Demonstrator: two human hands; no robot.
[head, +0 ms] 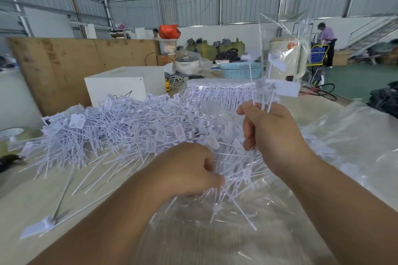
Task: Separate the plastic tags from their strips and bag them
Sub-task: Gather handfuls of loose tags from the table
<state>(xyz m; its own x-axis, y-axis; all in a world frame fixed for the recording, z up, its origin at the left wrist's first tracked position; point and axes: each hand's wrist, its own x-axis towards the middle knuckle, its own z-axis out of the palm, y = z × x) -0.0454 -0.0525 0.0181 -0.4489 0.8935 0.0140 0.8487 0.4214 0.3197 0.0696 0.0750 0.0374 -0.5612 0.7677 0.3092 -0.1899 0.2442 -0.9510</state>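
Head view: right hand grips a small bunch of tags upright; left hand pinches loose tags in the pile on the table. Step: gathering. Next, probably bagging into the clear bag.

Both forearms run out of the picture at the near edge. The left hand is seen from the back, so its fingers mostly curl out of sight among the loose tags, and what they grip cannot be told. The right hand hides the lower stems of the raised tags, which are smeared by motion at their tops. The clear bag on the near worktop is nearly see-through; its edges are hard to trace. The marks on the white box are half covered by tags. The far person is too small to tell much about.
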